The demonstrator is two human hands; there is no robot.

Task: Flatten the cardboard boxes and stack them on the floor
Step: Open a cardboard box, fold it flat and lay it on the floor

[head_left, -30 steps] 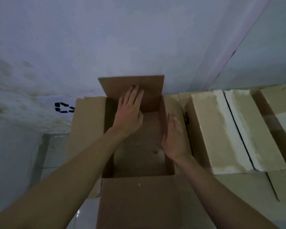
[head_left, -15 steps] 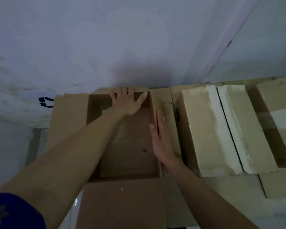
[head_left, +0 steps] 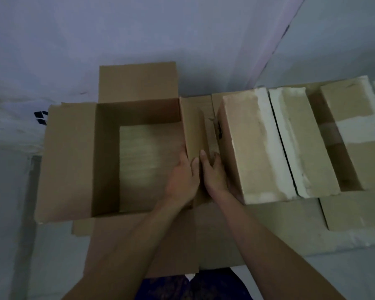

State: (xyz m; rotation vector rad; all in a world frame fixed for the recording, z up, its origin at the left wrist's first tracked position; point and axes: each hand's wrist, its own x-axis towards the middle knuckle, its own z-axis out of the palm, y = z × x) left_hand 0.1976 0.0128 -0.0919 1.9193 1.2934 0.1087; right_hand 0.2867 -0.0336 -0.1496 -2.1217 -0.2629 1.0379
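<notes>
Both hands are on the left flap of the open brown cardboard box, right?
Not quite. The head view shows both hands, left hand and right hand, on the right flap of the open brown cardboard box, beside the closed taped box.

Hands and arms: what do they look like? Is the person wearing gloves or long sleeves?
No gloves and no long sleeves. The left hand and the right hand are both bare, with no rings, watch or bracelets to be seen. Both forearms are bare all the way down to the bottom edge of the picture. Dark blue patterned clothing shows at the bottom between the arms.
</notes>
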